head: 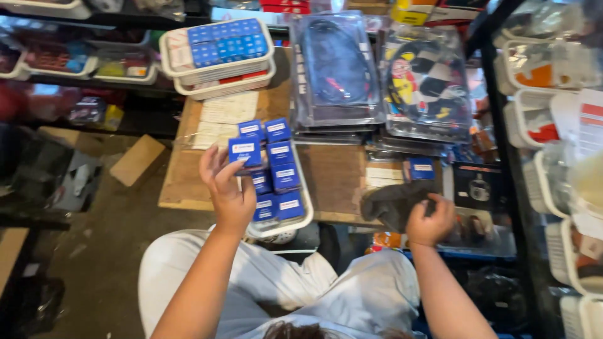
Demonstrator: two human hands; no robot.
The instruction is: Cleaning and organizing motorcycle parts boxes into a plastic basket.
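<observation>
- Your left hand (229, 191) is raised over the wooden table (336, 176), fingers pinching a small blue box (244, 152) — thumb on its near side, the other fingers curled behind it.
- That box sits at the 10 o'clock corner of the white tray (306, 207), just above the other blue boxes (279, 172) packed in two rows inside it.
- Your right hand (429, 221) rests at the table's near edge, about 4 o'clock from the tray, fingers pressed together and closed on a dark grey cloth (392, 204).
- A lone blue box (420, 168) lies at 12 o'clock from your right hand, near it.
- At 12 o'clock from the tray, well apart, two stacked white baskets (217, 72) hold more blue boxes.
- Clear plastic packs with coiled cables (336, 69) are piled at 1 o'clock — more lie beside them to the right.
</observation>
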